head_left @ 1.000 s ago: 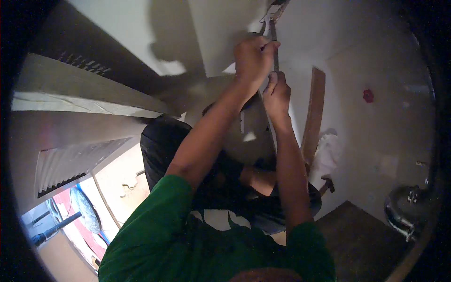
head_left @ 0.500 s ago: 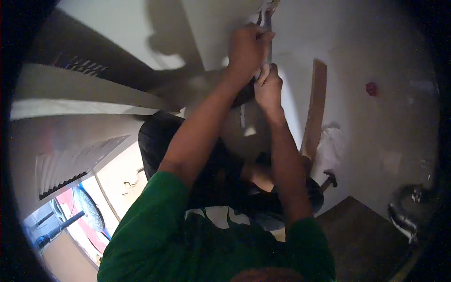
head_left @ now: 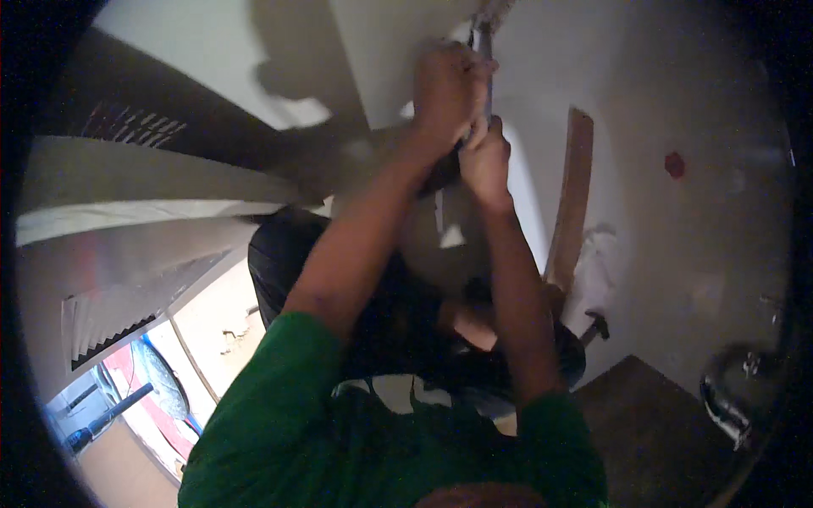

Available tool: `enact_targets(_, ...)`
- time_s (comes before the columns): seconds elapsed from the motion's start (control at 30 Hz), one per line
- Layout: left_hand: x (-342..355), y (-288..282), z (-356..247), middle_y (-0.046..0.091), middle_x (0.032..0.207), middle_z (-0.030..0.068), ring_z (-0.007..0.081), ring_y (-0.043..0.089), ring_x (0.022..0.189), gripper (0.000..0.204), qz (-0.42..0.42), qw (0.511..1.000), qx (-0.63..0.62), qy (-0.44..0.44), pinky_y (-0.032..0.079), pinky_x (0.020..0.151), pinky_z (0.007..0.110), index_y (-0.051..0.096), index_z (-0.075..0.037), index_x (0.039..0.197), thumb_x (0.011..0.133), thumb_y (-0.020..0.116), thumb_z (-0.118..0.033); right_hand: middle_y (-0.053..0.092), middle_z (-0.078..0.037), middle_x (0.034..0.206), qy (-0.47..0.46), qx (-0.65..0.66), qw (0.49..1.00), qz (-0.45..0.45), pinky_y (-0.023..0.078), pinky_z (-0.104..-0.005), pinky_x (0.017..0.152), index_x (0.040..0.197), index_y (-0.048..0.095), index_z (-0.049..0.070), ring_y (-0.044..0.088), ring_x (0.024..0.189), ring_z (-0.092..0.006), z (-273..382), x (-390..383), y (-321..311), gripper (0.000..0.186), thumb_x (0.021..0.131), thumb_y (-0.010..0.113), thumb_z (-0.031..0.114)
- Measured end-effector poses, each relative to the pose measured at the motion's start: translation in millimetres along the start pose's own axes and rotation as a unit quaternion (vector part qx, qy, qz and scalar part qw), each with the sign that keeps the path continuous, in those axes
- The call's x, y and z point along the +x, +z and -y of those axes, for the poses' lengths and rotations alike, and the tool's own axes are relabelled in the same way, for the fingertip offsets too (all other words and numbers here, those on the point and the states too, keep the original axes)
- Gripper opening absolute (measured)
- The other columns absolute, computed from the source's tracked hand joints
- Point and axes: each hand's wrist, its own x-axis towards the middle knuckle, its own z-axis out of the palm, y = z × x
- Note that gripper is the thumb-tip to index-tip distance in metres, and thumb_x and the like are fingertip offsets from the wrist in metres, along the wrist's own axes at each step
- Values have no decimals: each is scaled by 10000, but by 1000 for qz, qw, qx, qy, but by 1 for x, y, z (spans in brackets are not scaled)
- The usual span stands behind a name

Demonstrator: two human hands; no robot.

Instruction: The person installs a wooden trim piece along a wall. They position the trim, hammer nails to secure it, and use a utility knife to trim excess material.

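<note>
Both my arms reach up to a slim grey rod-like tool or pipe [head_left: 483, 41], its exact kind unclear. Closed around its middle is my left hand [head_left: 446, 93], slightly blurred. Just below, my right hand [head_left: 486, 165] grips the lower end, fingers wrapped round. The rod's far end meets a rough, broken-looking patch [head_left: 495, 12] at the top edge of the pale wall. My hands cover much of the rod, so its lower end is hidden.
A long wooden board [head_left: 572, 195] leans to my right, near a white crumpled bag [head_left: 594, 269] and a hammer [head_left: 597, 326]. Farther right are a small red knob [head_left: 674, 165] and a curved metal pipe [head_left: 718, 402]. A louvred panel [head_left: 127, 313] stands left.
The rod's far part has shifted slightly and shows grey where a pale strip was visible before. Both hands keep their hold in nearly the same place.
</note>
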Motion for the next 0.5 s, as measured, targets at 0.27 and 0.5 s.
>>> enact_targets(0.27,5,-12,0,634,634,152,240,603,571,218,22,999,-11,-32,473,609,358,690,20,725,771,695,-193,615,-310,754,78,23,996,44,475,-563,626,994,494,-43,602,720,-494,31,-3,-26,321,992,393,262)
enact_targets(0.5,10,-3,10,611,592,135,246,569,513,218,-10,998,-43,39,453,583,347,672,12,717,773,695,-198,619,-311,783,94,43,994,19,482,-555,652,1005,499,-37,602,737,-496,24,6,-6,289,989,407,236)
